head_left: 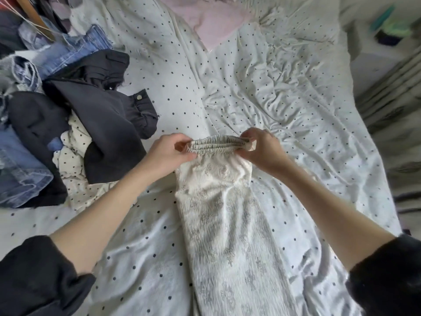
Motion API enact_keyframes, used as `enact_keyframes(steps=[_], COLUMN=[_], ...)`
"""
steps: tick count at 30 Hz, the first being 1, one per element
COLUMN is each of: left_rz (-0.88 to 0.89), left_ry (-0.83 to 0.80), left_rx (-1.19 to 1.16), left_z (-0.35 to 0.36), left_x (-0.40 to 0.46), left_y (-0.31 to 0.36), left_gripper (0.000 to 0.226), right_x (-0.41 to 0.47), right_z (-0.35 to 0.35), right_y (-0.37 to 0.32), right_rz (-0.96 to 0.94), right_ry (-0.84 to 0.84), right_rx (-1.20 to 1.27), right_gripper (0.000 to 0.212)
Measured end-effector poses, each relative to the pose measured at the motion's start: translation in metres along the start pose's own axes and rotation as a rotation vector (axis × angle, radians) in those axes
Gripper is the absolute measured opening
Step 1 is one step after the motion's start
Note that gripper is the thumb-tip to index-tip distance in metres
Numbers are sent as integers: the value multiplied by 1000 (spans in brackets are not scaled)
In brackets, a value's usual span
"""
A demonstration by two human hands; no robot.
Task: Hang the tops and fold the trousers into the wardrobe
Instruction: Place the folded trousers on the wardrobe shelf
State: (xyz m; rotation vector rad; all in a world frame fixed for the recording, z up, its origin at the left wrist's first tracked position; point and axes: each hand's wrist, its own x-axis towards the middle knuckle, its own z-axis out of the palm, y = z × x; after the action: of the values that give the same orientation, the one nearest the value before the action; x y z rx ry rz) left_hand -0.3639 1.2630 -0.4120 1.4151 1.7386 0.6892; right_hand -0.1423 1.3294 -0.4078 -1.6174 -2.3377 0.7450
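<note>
Waistband (218, 144) between fingers (182, 145) (both hands)

dotted bed sheet (284, 92) — cream trousers (223, 224), dark clothes pile (95, 124), pink garment (211, 21).

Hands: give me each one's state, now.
Left hand: pinching the left end of the patterned trousers' elastic waistband.
Right hand: pinching its right end.
</note>
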Motion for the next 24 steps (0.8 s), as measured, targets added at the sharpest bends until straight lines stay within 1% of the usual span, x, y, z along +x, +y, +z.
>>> enact_keyframes(steps=[2,4,7,8,9,10,12,13,14,16,17,18,19,21,23,24], left_rz=[97,199,480,538,554,546,475,459,453,439,401,341,273,100,-86,-177], left_ry=[5,-64,-114,-132,-196,-280,-468,-509,-466,-265,-187,-142,-157,-293,-477,-556], left_rx=[70,134,405,483,549,593,634,627,595,504,479,467,462,427,309,239], left_z=[6,14,33,40,48,55,65,68,68,69,71,71,73,79,86,87], left_x=[-29,-65,-114,-125,-139,-146,-150,-148,-143,-122,-109,-96,-82,-57,-37,-29], left_y=[9,17,15,12,10,6,-3,-4,-4,-5,-6,-7,-8,-8,-7,-5], left_gripper=[23,22,21,19,17,17,22,24,26,28,31,33,37,43,45,46], right_x=[-34,-75,-138,-155,-177,-193,-215,-225,-230,-241,-246,-248,-252,-257,-259,-258], right_z=[-8,-14,-10,-5,0,7,22,31,38,54,65,76,88,111,130,135], right_y=[-2,0,5,9,13,18,27,29,26,16,7,-2,-10,-19,-20,-19], right_rz=[-85,-149,-194,-207,-210,-206,-152,-100,-53,40,63,66,78,116,172,184], right_ry=[75,152,207,206,186,132,-60,-114,-106,27,91,117,92,-8,-114,-134], right_rx=[-143,-223,-281,-317,-355,-384,-432,-415,-348,-172,-96,-53,-35,-49,-78,-102], right_gripper=[26,23,19,21,22,24,29,32,34,33,34,37,42,53,58,59])
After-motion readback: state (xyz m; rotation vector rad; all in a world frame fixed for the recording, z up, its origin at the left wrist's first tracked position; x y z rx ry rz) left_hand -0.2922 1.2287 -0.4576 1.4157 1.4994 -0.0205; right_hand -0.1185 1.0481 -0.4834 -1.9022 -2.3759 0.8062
